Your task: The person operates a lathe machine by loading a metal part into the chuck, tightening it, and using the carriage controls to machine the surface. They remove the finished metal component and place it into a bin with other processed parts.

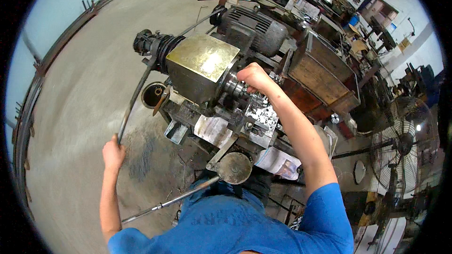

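Note:
My left hand (113,153) is wrapped round the lower end of a long dark metal lever (133,101). The lever slants up to the pulley end (165,49) of a lathe-like machine, whose boxy headstock (203,56) has a worn, yellowish top. My right hand (255,77) is closed just beside the round steel spindle nose (232,86) on the headstock's right side. Whatever its fingers hold is hidden from view. Below that hand, dark metal chips lie on a bright flat slide (262,117).
A ribbed electric motor (256,28) sits behind the headstock. A round metal disc (235,168) and a long rod (172,199) are close to my body. To the right stand a wooden box (320,68) and a caged fan (404,144). Paper sheets (213,130) lie on the machine.

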`<state>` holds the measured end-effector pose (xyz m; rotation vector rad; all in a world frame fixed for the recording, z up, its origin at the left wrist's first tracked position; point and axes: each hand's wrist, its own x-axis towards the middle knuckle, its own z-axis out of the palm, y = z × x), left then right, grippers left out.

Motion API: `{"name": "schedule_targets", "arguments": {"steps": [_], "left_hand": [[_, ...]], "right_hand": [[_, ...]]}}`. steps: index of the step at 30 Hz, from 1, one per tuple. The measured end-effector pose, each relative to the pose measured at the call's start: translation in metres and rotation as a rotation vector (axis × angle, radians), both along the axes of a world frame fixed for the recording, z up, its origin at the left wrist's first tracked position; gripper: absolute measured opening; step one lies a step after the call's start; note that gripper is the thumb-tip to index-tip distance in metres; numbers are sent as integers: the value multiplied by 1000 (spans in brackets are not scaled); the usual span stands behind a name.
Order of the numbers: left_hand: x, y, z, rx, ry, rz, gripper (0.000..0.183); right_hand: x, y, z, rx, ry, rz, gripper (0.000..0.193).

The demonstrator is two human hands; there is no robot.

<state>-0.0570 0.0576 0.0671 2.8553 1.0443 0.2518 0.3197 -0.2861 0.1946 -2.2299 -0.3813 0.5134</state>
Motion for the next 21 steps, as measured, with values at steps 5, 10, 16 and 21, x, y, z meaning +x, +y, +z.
{"name": "schedule_targets", "arguments": {"steps": [5,10,16,21], "left_hand": [[-3,147,4,379,152,-31,7],[28,155,6,376,177,18,12],[67,48,-41,-56,-835,-160,31],[114,-41,-184,-544,-26,-189,43]], "right_hand": [[1,14,9,19,150,4,37],[-5,5,15,-147,-74,14,29],[-65,-116,21,331,-683,74,26],[-121,-260,3,134,-489,-239,23]]}}
